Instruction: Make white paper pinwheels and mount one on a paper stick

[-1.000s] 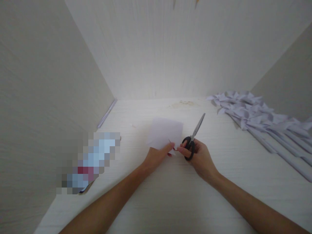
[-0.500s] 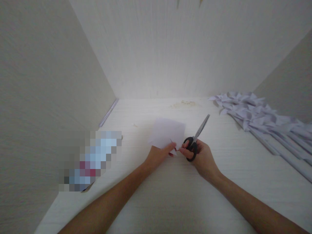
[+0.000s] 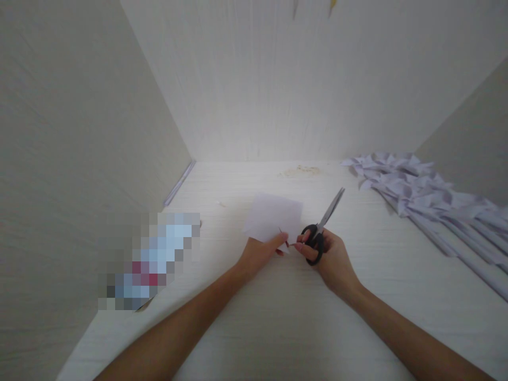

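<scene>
A roughly square sheet of white paper (image 3: 273, 214) is pinched at its near right corner by my left hand (image 3: 262, 253), thumb on top. A short dark slit runs into the paper beside the thumb. My right hand (image 3: 333, 259) holds a pair of scissors (image 3: 330, 214) by the black handles, its blades pointing away to the upper right and nearly closed. The tips of my right thumb and forefinger come close to the paper's corner; whether they touch it I cannot tell.
Several white paper pinwheels (image 3: 408, 185) on rolled paper sticks (image 3: 468, 243) lie along the right side. Thin paper sticks (image 3: 179, 183) rest by the left wall. A blurred-out object (image 3: 166, 254) lies at left. Walls (image 3: 254, 79) enclose the table on three sides.
The view has shifted slightly. The right hand with the scissors has moved a little to the right, away from the paper's corner. The left hand keeps its pinch on the paper.
</scene>
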The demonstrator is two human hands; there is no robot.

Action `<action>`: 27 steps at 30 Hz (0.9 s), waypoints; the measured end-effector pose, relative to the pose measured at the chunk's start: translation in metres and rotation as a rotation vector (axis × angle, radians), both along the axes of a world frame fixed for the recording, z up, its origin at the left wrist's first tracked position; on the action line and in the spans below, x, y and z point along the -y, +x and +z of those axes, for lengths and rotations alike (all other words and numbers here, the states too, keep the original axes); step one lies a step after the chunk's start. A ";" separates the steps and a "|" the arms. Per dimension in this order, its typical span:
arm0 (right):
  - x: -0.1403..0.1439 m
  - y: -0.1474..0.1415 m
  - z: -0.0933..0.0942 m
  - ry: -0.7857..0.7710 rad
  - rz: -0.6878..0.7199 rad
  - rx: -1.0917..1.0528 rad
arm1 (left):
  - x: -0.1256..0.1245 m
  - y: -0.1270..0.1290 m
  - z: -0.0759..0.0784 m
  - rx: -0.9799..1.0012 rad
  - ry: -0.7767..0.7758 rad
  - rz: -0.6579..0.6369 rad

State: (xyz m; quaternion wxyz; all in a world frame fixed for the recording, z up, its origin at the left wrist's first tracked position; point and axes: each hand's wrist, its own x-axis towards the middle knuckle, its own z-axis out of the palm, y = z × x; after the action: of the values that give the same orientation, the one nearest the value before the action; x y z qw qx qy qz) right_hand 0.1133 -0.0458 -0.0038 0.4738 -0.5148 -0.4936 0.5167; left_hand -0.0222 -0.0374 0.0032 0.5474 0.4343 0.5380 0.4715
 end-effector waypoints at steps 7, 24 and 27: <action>-0.001 0.001 -0.001 -0.060 -0.007 -0.093 | 0.002 0.000 -0.004 -0.034 0.016 -0.037; -0.007 0.008 -0.006 0.079 -0.215 0.053 | -0.012 -0.012 -0.011 0.232 0.108 0.144; -0.012 0.013 -0.008 0.086 -0.321 -0.087 | -0.008 -0.009 -0.007 0.219 0.119 0.007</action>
State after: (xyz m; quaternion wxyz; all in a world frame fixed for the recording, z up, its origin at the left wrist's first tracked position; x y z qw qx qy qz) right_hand 0.1259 -0.0342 -0.0115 0.5929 -0.5433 -0.4057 0.4344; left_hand -0.0312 -0.0296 -0.0038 0.5743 0.4102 0.4476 0.5491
